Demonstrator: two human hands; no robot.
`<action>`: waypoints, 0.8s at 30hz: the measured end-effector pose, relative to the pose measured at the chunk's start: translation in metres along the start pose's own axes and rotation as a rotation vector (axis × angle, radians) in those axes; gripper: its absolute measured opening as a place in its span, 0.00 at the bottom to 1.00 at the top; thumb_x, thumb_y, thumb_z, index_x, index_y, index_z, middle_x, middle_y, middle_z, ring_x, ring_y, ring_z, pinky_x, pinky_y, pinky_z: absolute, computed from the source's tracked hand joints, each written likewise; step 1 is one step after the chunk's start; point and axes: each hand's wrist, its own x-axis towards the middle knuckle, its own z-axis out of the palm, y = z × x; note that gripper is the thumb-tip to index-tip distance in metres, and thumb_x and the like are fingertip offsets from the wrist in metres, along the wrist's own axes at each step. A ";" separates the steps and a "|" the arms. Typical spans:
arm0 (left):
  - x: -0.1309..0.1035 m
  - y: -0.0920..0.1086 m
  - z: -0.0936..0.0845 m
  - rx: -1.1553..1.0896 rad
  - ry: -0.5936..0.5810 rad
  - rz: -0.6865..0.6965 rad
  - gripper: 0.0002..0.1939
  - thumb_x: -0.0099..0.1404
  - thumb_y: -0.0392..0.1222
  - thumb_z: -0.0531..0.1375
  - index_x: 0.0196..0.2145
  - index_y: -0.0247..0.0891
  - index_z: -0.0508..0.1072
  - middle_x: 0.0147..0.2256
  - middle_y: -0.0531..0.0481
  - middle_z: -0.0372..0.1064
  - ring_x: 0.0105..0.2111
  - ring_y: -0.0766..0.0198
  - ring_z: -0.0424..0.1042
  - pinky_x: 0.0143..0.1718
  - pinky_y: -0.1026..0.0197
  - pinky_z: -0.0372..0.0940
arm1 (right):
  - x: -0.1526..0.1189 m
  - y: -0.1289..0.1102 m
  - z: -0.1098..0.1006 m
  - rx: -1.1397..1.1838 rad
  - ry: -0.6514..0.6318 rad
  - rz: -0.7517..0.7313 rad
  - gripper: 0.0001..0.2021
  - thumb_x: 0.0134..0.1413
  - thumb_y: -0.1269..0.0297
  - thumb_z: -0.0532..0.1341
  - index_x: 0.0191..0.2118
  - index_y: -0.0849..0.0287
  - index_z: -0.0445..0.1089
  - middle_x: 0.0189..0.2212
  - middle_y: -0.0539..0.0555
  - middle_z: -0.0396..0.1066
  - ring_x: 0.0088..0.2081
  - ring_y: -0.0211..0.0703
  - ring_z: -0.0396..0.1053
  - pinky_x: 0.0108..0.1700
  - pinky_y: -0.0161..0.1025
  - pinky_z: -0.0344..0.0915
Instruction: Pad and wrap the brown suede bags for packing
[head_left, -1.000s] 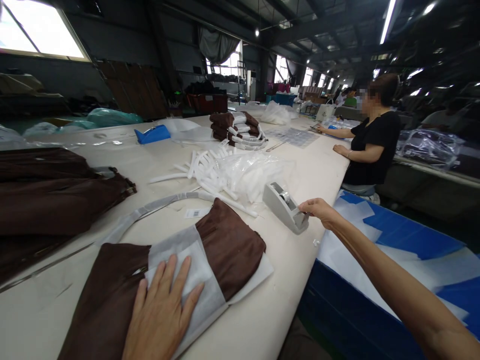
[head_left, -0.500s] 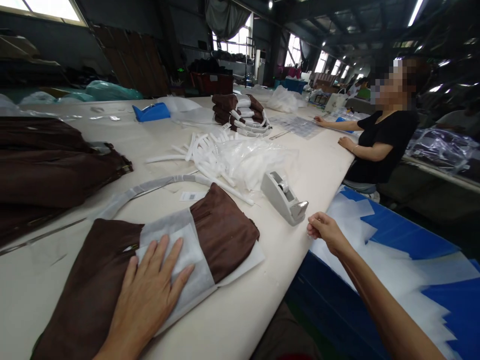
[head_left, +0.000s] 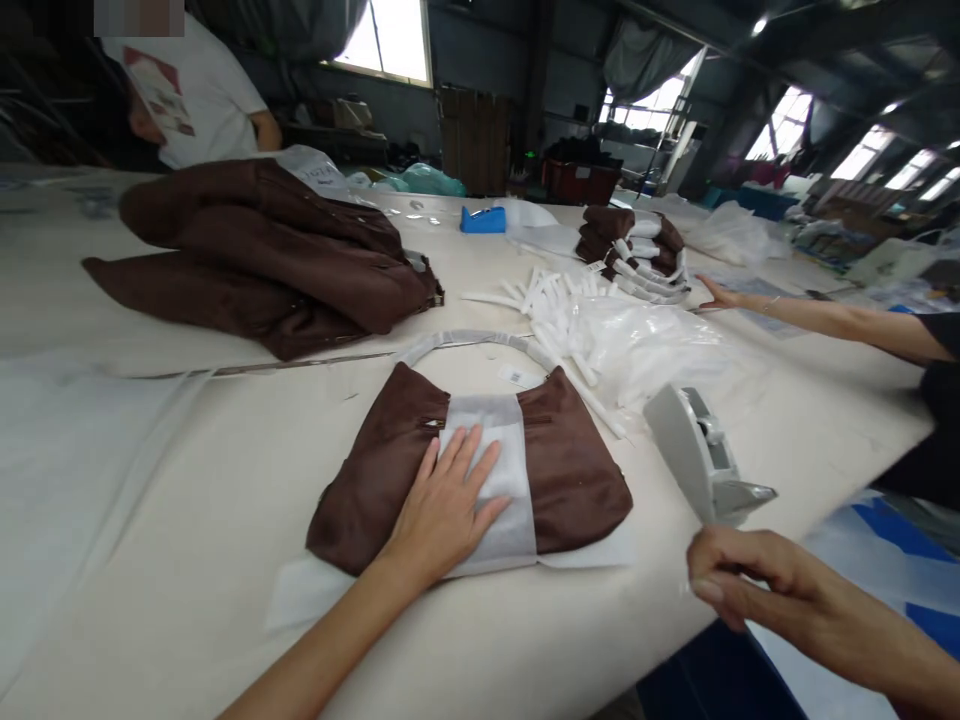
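Observation:
A brown handbag (head_left: 577, 480) lies flat on the table, a band of white tissue paper (head_left: 491, 410) wrapped around its middle. Its looped strap (head_left: 472, 338) is covered in pale wrapping and points away from me. My left hand (head_left: 450, 505) rests flat on the paper band, fingers spread. To the right, my right hand (head_left: 757, 575) is in a pinch just in front of the grey tape dispenser (head_left: 694, 450); anything between its fingertips is too small to make out. A white tag (head_left: 519, 377) lies by the strap.
Brown bags (head_left: 277, 260) are heaped at the left, and a wrapped stack of bags (head_left: 600, 245) stands farther back. White tubes and clear plastic (head_left: 637, 340) lie behind the dispenser. A blue dispenser (head_left: 482, 220) sits beyond. A co-worker's arm (head_left: 825, 315) reaches in from the right; another person (head_left: 195, 90) stands at back left.
My view has swung left, bringing the bag to the middle. My left hand stays on the paper. My right hand remains pinched, now nearer to me, and the co-worker's hand is by the wrapped stack.

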 end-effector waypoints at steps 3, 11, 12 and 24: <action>-0.002 0.002 -0.001 -0.044 0.001 -0.021 0.32 0.70 0.59 0.51 0.66 0.40 0.58 0.67 0.37 0.50 0.67 0.44 0.50 0.64 0.38 0.50 | 0.064 -0.052 -0.006 -0.153 -0.303 -0.148 0.13 0.64 0.56 0.57 0.31 0.58 0.67 0.26 0.48 0.66 0.29 0.36 0.62 0.33 0.32 0.58; -0.003 0.002 0.002 -0.124 0.027 -0.052 0.33 0.70 0.61 0.52 0.66 0.41 0.58 0.67 0.40 0.50 0.67 0.45 0.50 0.65 0.39 0.50 | 0.235 -0.106 -0.005 -0.887 -0.461 -0.313 0.06 0.53 0.72 0.59 0.27 0.58 0.64 0.20 0.44 0.59 0.24 0.34 0.54 0.28 0.33 0.49; -0.003 0.002 0.002 -0.125 0.028 -0.054 0.33 0.69 0.61 0.52 0.65 0.41 0.59 0.67 0.39 0.51 0.67 0.45 0.50 0.65 0.39 0.50 | 0.245 -0.110 -0.003 -0.965 -0.454 -0.296 0.06 0.52 0.72 0.60 0.26 0.58 0.64 0.20 0.44 0.59 0.23 0.34 0.54 0.27 0.33 0.48; -0.004 0.003 0.001 -0.181 0.027 -0.070 0.33 0.70 0.62 0.49 0.62 0.37 0.63 0.67 0.39 0.52 0.67 0.46 0.51 0.66 0.40 0.48 | 0.255 -0.091 -0.005 -1.118 0.151 -0.270 0.11 0.62 0.58 0.59 0.43 0.60 0.72 0.38 0.60 0.75 0.41 0.50 0.72 0.39 0.39 0.64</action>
